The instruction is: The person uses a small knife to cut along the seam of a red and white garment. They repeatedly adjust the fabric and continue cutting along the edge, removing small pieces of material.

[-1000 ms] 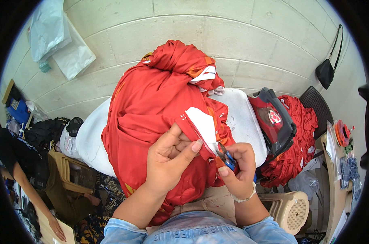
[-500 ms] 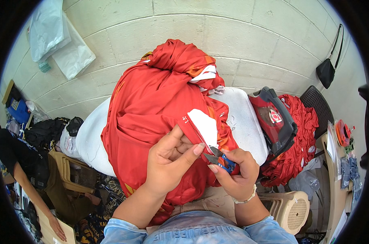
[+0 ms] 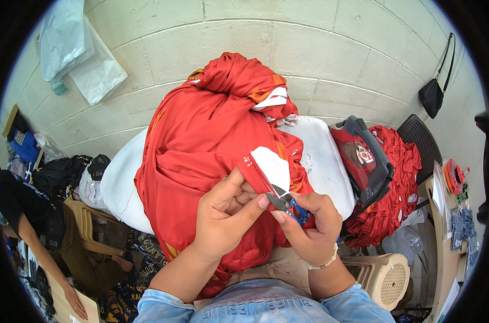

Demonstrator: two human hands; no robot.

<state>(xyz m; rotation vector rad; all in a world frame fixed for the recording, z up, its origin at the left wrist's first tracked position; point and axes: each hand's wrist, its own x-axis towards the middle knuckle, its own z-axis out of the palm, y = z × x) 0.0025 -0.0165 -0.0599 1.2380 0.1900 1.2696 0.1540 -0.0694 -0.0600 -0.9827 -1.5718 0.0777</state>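
Note:
A big heap of red fabric [image 3: 196, 145] with orange and white parts lies in front of me on a white padded board [image 3: 123, 175]. My left hand [image 3: 223, 210] pinches a stitched red garment edge whose white inner side [image 3: 272, 168] faces up. In my right hand [image 3: 315, 218] are small thread snips [image 3: 294, 209] with blue handles and dark blades. Their blades touch the seam edge, close to my left thumb tip. The fingers of my left hand behind the cloth are partly hidden.
A red and grey iron [image 3: 363, 159] stands at the board's right end, with more red garments [image 3: 398, 167] beyond it. Beige stacked stools [image 3: 381, 274] are at lower right. At far left another person's arm [image 3: 45, 258] rests on a table near a tan chair [image 3: 96, 226].
The snips' blades have come together at the seam, where they stood apart before. Both hands stay nearly in place, and the cloth edge has shifted slightly.

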